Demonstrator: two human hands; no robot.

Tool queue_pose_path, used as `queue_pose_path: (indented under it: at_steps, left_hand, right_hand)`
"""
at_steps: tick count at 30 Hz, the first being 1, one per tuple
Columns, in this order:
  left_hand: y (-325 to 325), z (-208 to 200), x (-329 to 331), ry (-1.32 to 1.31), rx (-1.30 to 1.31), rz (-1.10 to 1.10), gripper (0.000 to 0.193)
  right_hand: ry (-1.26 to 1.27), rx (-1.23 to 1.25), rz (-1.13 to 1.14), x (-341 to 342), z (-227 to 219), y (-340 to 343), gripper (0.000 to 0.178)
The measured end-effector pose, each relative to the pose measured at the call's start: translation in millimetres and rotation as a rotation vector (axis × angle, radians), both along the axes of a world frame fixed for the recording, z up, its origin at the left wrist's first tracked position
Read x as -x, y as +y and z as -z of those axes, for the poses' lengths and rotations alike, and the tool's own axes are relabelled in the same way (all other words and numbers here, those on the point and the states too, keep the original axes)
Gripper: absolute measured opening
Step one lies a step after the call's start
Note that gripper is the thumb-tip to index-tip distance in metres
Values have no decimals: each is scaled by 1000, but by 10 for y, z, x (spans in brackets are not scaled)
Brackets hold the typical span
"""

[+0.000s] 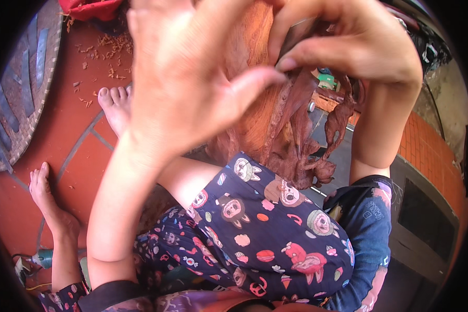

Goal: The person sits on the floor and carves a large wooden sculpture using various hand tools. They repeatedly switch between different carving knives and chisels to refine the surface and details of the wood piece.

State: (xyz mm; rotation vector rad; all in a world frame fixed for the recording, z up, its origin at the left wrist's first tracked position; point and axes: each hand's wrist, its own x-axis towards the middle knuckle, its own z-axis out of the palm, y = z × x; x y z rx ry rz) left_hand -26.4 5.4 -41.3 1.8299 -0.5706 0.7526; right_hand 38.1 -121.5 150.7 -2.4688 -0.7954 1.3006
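A large reddish-brown wood carving (255, 112) stands upright by my legs, with curled, leaf-like shapes (301, 156) down its right side. My left hand (182, 78) is raised in front of the carving, slightly blurred. Its thumb stretches out to the right, and its fingers spread up past the top edge. Bent over the carving's upper right side, my right hand (353, 49) has its thumb and fingers closed together. Something dark and thin shows between them, too hidden to name. My two thumb tips are close together at the carving's edge.
On the left, a round woven tray (49, 67) holds several grey-blue strips. Wood shavings (114, 47) lie on red floor tiles near a red cloth (91, 9). A teal power tool (42, 257) with a cable is at lower left. My bare foot (114, 106) rests beside the carving.
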Motion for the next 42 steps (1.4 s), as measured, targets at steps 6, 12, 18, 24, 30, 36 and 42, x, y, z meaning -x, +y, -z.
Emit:
queue_pose_path:
  at_steps: [6,12,18,24,30,36,42]
  left_hand:
    - [70,-232,7,135,-37,-13,56]
    - [-109,-293,-95,-46,373,-20,58]
    - [-78,-83,-139,-144,204,32,52]
    - [-29,-80,-134,-148,162,-9,52]
    - [6,-59,-119,-126,151,-15,52]
    - [7,-8,-94,-135,162,-43,52]
    - [-22,17,174,-55,164,-53,52]
  right_hand:
    - [1,399,398,-83,-74,201,4]
    - [93,294,-22,-211,-82,216,8]
    - [90,-84,320,-104,-26,79,7]
    - [42,76,225,-51,-37,80,8]
    - [-172,146,-217,25,-46,91,6]
    - [-86,-153,203,47,25,18,10]
    - [-111,-36,119,249,30,30,11]
